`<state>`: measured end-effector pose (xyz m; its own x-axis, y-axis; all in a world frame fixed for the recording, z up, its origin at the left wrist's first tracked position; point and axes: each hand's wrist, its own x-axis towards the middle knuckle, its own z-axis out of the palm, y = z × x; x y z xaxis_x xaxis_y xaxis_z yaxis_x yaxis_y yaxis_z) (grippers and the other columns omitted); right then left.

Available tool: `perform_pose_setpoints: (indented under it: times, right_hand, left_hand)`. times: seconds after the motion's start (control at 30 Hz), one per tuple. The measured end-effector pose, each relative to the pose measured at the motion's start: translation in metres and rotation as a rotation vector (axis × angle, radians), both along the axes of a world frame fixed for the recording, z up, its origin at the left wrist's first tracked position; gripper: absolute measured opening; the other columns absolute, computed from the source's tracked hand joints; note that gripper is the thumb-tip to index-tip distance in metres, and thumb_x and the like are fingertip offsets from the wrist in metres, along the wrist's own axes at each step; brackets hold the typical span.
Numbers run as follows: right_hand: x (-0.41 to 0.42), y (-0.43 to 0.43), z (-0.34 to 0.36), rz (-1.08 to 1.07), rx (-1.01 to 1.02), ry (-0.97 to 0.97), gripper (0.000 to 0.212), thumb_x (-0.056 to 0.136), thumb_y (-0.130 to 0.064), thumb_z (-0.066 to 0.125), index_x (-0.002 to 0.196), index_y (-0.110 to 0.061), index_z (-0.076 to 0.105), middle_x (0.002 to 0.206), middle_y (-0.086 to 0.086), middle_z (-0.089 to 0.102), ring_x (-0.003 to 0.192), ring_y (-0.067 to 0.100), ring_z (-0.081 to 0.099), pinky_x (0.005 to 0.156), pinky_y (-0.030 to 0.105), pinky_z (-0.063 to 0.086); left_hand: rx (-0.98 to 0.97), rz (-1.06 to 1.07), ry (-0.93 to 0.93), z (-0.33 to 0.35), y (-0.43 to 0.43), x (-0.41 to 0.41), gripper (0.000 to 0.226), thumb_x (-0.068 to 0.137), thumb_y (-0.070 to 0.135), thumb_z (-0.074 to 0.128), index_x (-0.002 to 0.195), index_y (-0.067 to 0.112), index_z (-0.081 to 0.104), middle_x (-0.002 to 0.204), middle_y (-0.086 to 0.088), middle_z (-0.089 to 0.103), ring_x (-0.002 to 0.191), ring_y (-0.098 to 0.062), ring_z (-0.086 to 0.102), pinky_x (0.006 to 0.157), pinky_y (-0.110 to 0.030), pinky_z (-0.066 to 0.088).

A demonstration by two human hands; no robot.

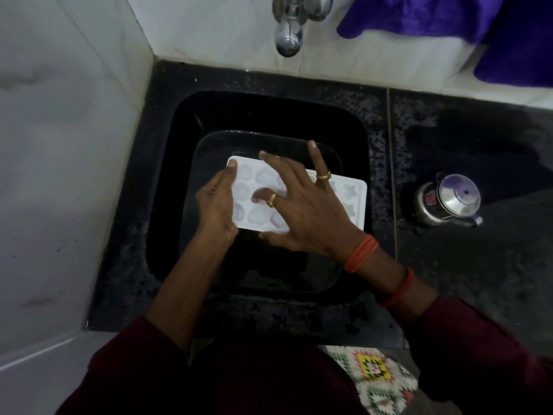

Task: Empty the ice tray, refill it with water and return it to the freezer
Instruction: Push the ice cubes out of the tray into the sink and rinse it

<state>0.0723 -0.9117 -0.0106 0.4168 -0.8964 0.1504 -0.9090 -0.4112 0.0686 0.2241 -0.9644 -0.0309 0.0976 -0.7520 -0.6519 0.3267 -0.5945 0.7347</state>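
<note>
A white ice tray point(350, 202) with heart and star shaped cups is held flat, cups up, over a black sink point(167, 151). My left hand point(217, 205) grips the tray's left end, thumb on top near the far corner. My right hand point(302, 211) lies spread over the middle of the tray; one finger curls down into a cup while the others stretch across, and the thumb sits at the near edge. The cups look pale and frosted; whether ice is in them I cannot tell.
A steel tap point(288, 40) juts from the white tiled wall above the sink, with no water running. A small steel kettle point(449, 202) stands on the wet black counter point(478, 145) to the right. A purple cloth point(466, 22) hangs at the top right.
</note>
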Motion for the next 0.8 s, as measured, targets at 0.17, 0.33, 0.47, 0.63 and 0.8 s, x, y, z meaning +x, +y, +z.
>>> perform_pose_setpoints:
  times: [0.17, 0.33, 0.47, 0.63, 0.8]
  right_hand:
    - [0.0, 0.004, -0.001, 0.031, -0.033, -0.061, 0.044, 0.087, -0.065, 0.06, 0.114, -0.031, 0.07, 0.156, 0.015, 0.04, 0.139, 0.029, 0.044, 0.121, 0.064, 0.0]
    - [0.005, 0.005, -0.005, 0.061, -0.003, -0.079, 0.026, 0.087, -0.051, 0.063, 0.102, -0.033, 0.074, 0.155, 0.013, 0.042, 0.137, 0.029, 0.046, 0.121, 0.062, -0.001]
    - [0.008, 0.005, -0.011, 0.076, -0.004, -0.077, 0.024, 0.091, -0.047, 0.063, 0.1, -0.029, 0.075, 0.156, 0.013, 0.041, 0.137, 0.029, 0.047, 0.121, 0.063, 0.006]
    - [0.011, 0.004, -0.013, 0.089, -0.065, -0.061, 0.018, 0.091, -0.041, 0.064, 0.092, -0.027, 0.075, 0.154, 0.01, 0.046, 0.136, 0.029, 0.049, 0.122, 0.061, 0.005]
    - [0.009, 0.001, -0.007, 0.092, -0.065, -0.071, 0.016, 0.089, -0.041, 0.065, 0.091, -0.029, 0.076, 0.154, 0.01, 0.045, 0.135, 0.027, 0.05, 0.122, 0.061, 0.0]
  left_hand:
    - [-0.033, -0.017, -0.004, -0.002, -0.001, 0.001, 0.023, 0.093, 0.037, 0.072, 0.091, 0.015, 0.076, 0.099, -0.011, 0.079, 0.093, -0.032, 0.077, 0.077, -0.047, 0.065]
    - [-0.048, -0.025, -0.018, -0.001, -0.004, -0.001, 0.02, 0.094, 0.034, 0.071, 0.083, 0.018, 0.073, 0.069, 0.007, 0.076, 0.066, -0.013, 0.074, 0.057, -0.027, 0.061]
    - [-0.049, -0.024, -0.015, -0.001, -0.004, 0.0, 0.02, 0.095, 0.033, 0.07, 0.084, 0.017, 0.072, 0.066, 0.008, 0.075, 0.062, -0.011, 0.073, 0.057, -0.027, 0.061]
    - [-0.024, -0.027, -0.024, -0.001, -0.005, 0.002, 0.02, 0.094, 0.037, 0.072, 0.086, 0.018, 0.074, 0.077, 0.003, 0.076, 0.067, -0.015, 0.074, 0.059, -0.03, 0.063]
    - [-0.045, -0.033, -0.036, 0.0, -0.005, 0.001, 0.02, 0.094, 0.036, 0.072, 0.084, 0.019, 0.073, 0.068, 0.009, 0.075, 0.063, -0.01, 0.073, 0.06, -0.028, 0.062]
